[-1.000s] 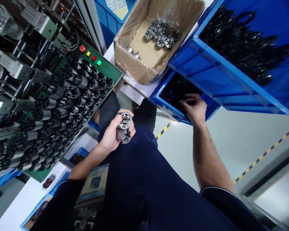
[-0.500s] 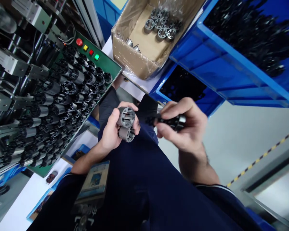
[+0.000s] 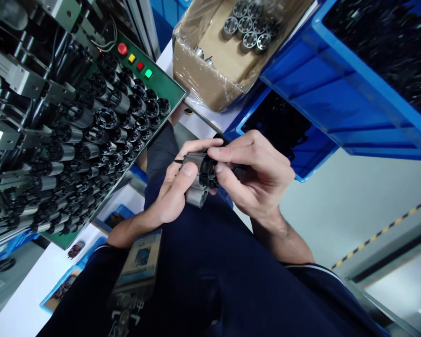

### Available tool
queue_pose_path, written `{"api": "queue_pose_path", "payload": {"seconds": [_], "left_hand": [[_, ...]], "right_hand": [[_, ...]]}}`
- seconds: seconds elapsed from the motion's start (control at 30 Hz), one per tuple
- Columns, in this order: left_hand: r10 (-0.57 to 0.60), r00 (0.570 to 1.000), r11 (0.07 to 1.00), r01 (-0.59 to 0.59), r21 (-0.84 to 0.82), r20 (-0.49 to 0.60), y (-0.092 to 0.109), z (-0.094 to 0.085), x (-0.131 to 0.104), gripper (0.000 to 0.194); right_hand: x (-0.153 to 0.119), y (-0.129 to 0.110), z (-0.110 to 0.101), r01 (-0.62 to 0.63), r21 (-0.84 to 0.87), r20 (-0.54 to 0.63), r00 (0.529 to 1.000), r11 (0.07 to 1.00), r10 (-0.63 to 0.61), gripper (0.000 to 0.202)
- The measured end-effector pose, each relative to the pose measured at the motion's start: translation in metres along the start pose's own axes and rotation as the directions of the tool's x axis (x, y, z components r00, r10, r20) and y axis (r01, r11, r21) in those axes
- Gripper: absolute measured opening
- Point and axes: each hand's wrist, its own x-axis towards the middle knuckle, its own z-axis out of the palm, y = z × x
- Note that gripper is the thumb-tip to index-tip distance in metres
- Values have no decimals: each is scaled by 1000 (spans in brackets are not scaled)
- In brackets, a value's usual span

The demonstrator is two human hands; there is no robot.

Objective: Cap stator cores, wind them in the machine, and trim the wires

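Two grey metal cylinders sit in my left hand (image 3: 177, 187), one above the other; its thumb presses on the upper cylinder (image 3: 193, 164), and the lower cylinder (image 3: 196, 196) shows below. A black slotted plastic piece (image 3: 207, 171) is at the right end of the upper cylinder, touching it. My right hand (image 3: 254, 171) pinches this black piece between thumb and fingertips. More black material shows behind the right fingers, partly hidden by them.
A green machine table (image 3: 177, 89) at the left bears rows of cylinders with black ends. A cardboard box (image 3: 192, 75) with metal cylinders stands at the top. Blue bins (image 3: 358, 107) of black parts are at the right.
My right hand has moved left to my left hand, bringing the black piece against the upper cylinder. My left hand has turned the cylinders so that their sides show.
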Motion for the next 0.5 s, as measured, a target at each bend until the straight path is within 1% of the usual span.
{"api": "queue_pose_path", "payload": {"seconds": [0.07, 0.17, 0.23, 0.3, 0.37, 0.4, 0.5], "left_hand": [[38, 999, 998, -38, 54, 1, 1, 0, 1, 58], [133, 990, 983, -127, 133, -44, 5, 0, 3, 54], [151, 986, 981, -141, 131, -67, 7, -1, 3, 52], [136, 988, 987, -128, 98, -69, 9, -2, 3, 53], [102, 993, 993, -99, 69, -52, 8, -3, 1, 55], [74, 996, 996, -71, 57, -41, 7, -4, 1, 56], [-49, 999, 999, 49, -5, -23, 3, -6, 1, 53]], "right_hand": [[-2, -3, 2, -25, -13, -16, 1000, 1000, 25, 21], [-4, -4, 9, 9, 7, -52, 999, 1000, -8, 23], [-4, -4, 12, 40, 1, -76, 996, 999, -40, 24], [-4, -2, 13, 38, 16, -72, 997, 999, -37, 24], [-2, 0, 9, -7, 85, -16, 1000, 996, 9, 23], [-1, 2, 6, -51, 120, 34, 998, 991, 47, 21], [3, 8, -8, -177, 173, 203, 969, 969, 141, 16]]}}
